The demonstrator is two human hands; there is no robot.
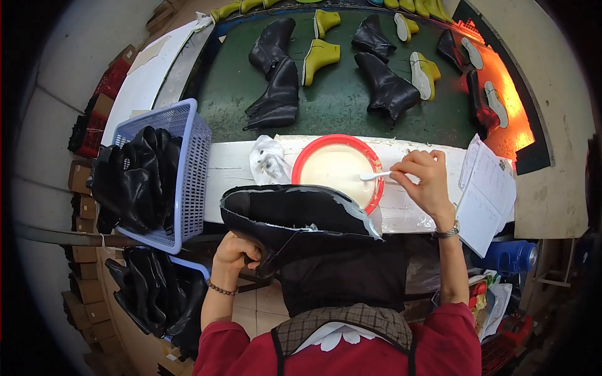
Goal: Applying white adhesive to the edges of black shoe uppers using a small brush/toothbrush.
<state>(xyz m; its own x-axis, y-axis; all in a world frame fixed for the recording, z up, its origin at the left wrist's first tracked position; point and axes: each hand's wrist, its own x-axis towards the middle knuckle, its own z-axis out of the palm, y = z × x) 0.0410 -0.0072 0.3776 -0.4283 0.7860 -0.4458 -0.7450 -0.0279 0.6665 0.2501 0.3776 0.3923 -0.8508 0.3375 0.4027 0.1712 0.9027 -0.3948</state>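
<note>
My left hand (236, 252) grips a black boot upper (313, 244) at its left end, fingers curled round it. The upper lies on its side in front of me, over the near edge of the bench. Pale glue-like paste streaks its open sole edge. In my right hand (425, 185), a small white brush (376, 176), like a toothbrush, is pinched between thumb and fingers. Its head hangs over the right side of a red-rimmed bowl (300, 156) of creamy white liquid (335, 166); whether it touches the liquid I cannot tell. A crumpled white cloth (269, 160) sits left of the bowl.
At left a blue basket (195, 169) holds black uppers, with more uppers (157, 291) below. Beyond the white bench (219, 169), a green conveyor belt (232, 106) carries black boots (276, 94) and yellow-green shoe forms (320, 56) toward an orange glow. Papers (486, 194) and a blue flask (506, 257) are right.
</note>
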